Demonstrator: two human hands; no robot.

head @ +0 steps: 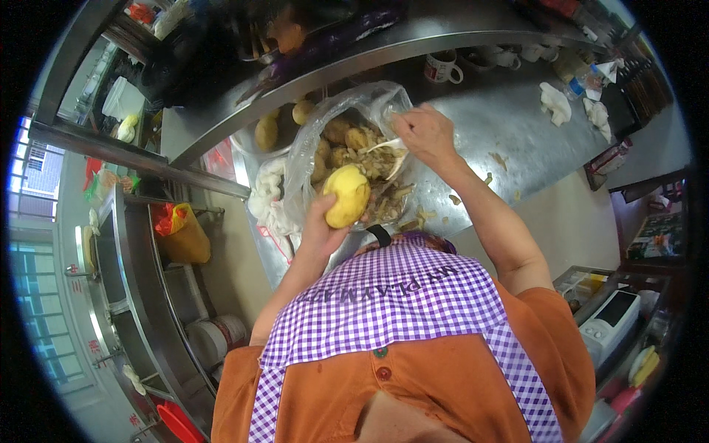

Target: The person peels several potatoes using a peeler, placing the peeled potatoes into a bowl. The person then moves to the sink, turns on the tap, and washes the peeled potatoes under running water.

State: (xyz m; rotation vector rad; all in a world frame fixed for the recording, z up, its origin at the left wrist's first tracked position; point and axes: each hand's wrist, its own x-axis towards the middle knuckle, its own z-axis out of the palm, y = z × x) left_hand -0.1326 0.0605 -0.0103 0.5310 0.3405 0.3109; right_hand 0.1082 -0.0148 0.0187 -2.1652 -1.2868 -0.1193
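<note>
My left hand (322, 224) holds a mostly peeled yellow potato (347, 197) over the near side of a clear plastic bag (303, 152). Inside the bag lie several unpeeled potatoes (338, 131) and a heap of peelings (388, 191). At the bag's right rim, my right hand (425, 133) is closed around a white-handled tool, seemingly a peeler (388, 145); its far end is blurred. A metal bowl (237, 145) with potatoes (266, 133) in it stands behind the bag at left.
A raised steel shelf edge (332, 63) crosses above the steel table (498, 144). White cloths (267, 191) lie left of the bag. Loose peel scraps (454, 199) lie right of it. A white mug (443, 67) stands at the back, crumpled tissues (555, 104) at the right.
</note>
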